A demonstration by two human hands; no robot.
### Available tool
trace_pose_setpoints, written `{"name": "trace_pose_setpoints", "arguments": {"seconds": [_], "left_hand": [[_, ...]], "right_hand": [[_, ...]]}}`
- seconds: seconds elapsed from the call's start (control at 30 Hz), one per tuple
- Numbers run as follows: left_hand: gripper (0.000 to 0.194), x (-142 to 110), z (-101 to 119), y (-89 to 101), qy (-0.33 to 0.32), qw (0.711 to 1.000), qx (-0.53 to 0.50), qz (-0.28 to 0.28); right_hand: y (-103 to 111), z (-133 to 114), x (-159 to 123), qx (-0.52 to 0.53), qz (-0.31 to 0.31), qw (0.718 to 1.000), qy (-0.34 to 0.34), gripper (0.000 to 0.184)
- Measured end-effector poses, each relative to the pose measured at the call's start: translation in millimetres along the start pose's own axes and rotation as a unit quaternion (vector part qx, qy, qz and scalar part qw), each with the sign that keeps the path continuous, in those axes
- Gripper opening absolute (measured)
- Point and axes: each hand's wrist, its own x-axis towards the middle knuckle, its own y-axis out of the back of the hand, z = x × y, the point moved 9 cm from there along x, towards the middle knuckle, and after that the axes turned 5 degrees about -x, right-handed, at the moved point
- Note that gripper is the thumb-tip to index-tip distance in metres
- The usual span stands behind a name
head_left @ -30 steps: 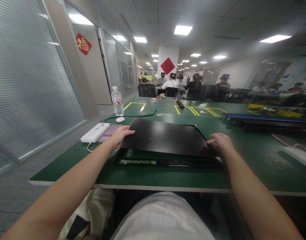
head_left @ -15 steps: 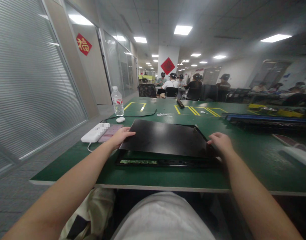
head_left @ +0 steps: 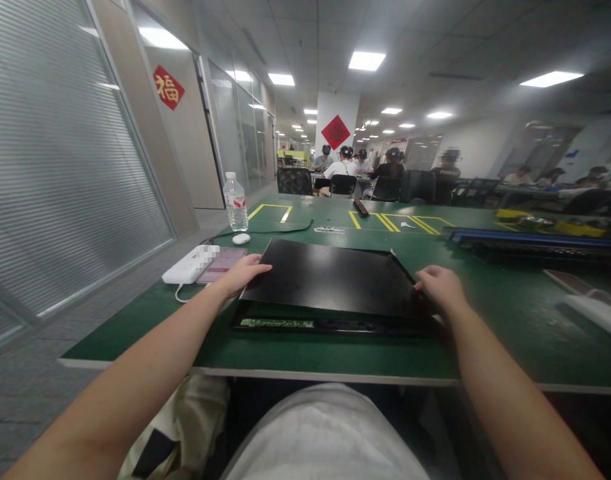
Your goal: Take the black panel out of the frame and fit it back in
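Note:
A flat black panel lies tilted over a black frame that shows a green circuit strip along its near edge, on the green table. My left hand grips the panel's left edge, thumb on top. My right hand grips the panel's right near corner, fingers curled over the edge. The panel's near side is raised a little above the frame.
Left of the panel lie a white power strip, a phone, a white mouse and a water bottle. A long dark and blue unit sits at the right. Several people sit at tables further back.
Both hands and the panel have stayed nearly still; the panel's near edge has sunk slightly toward the frame.

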Motion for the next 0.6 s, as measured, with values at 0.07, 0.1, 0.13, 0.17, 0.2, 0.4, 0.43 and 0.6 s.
{"name": "trace_pose_setpoints", "arguments": {"seconds": [0.07, 0.1, 0.13, 0.17, 0.2, 0.4, 0.43, 0.6], "left_hand": [[0.035, 1.3, 1.0, 2.1, -0.012, 1.000, 0.020, 0.005], [0.035, 2.0, 1.7, 3.0, -0.019, 0.999, 0.030, 0.006], [0.035, 2.5, 2.2, 3.5, -0.025, 0.999, 0.039, 0.005], [0.034, 3.0, 2.5, 3.7, -0.029, 0.999, 0.046, 0.004], [0.034, 3.4, 2.7, 3.8, -0.033, 0.998, 0.052, 0.002], [0.038, 5.6, 1.0, 3.7, -0.032, 0.997, 0.067, -0.005], [0.040, 6.0, 0.5, 3.8, -0.030, 0.997, 0.070, -0.005], [0.048, 6.2, -0.1, 2.5, -0.027, 0.996, 0.082, -0.012]], "right_hand": [[1.3, -2.6, -1.6, -0.007, 0.002, 1.000, 0.005, 0.012], [1.6, -3.8, -2.1, -0.009, 0.003, 1.000, 0.008, 0.012], [1.5, -4.4, -2.4, -0.010, 0.003, 1.000, 0.010, 0.012], [1.2, -4.4, -2.4, -0.010, 0.002, 1.000, 0.010, 0.012], [0.8, -4.0, -2.2, -0.010, 0.002, 1.000, 0.009, 0.012], [0.2, -5.7, -1.8, -0.027, 0.004, 1.000, 0.014, 0.015], [0.6, -6.6, -2.3, -0.032, 0.003, 0.999, 0.014, 0.016], [3.4, -9.9, -5.4, -0.057, 0.002, 0.998, 0.008, 0.016]]}}
